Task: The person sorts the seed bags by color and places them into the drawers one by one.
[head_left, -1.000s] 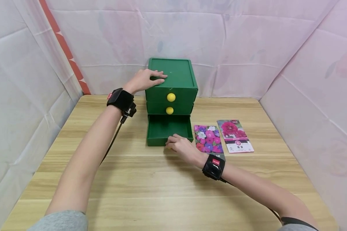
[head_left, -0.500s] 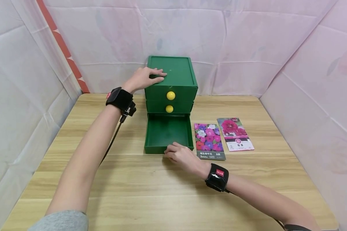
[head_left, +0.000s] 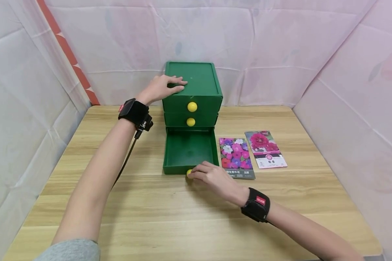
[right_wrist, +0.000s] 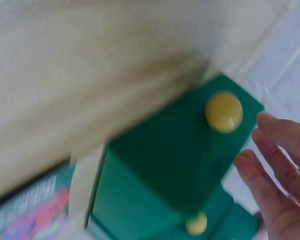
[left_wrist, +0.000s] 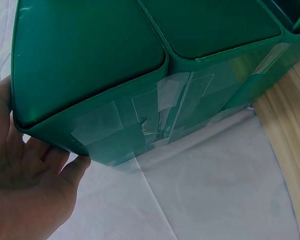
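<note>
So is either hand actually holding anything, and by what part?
Neither grips anything: the left hand rests flat on the green plastic drawer cabinet; the right hand is off the yellow round knob.

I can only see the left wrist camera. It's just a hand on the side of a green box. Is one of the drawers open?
Observer: Yes. The bottom drawer of the green box is pulled out, and the two above it are closed.
Operator: What's the other hand doing?
Observer: The right hand is at the drawer's front. Its fingers are relaxed beside the yellow knob and do not grip it.
Operator: Is there stuff inside the drawer?
Observer: Nothing shows in it. A mixed-flower packet and a pink-flower packet lie on the table to its right.
</note>
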